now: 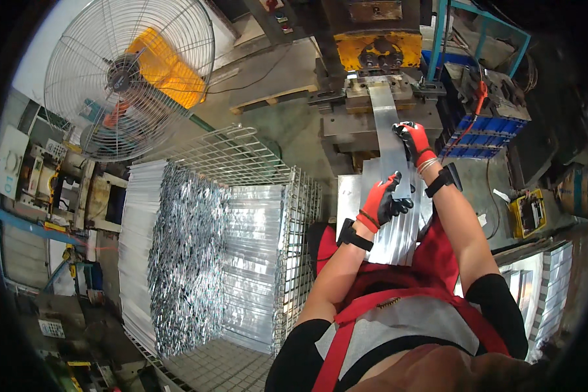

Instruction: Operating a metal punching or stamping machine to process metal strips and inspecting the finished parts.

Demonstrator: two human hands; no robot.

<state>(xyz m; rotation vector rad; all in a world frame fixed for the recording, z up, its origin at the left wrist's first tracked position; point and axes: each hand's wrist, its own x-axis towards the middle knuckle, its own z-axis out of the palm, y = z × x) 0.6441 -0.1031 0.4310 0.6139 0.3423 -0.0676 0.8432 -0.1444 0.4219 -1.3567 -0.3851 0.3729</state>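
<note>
Lettered plate (375, 10) is mounted high on the press (347, 51), beyond the fingers; badge (119, 81) on the wire-guarded fan (125, 73), far left of them, is too small to read. Thin, flat, bright metal strip (389, 134) is pinched at its right edge by the fingers of the right hand (414, 138); far end is set at the die block (402, 103) ahead. Fingers of the left hand (384, 201) are curled at its near end; firm grip cannot be told. Sheet stack (398, 242), glossy, lies just below them. Left: strips (251, 228) are packed in a wire-mesh cage (302, 215).
</note>
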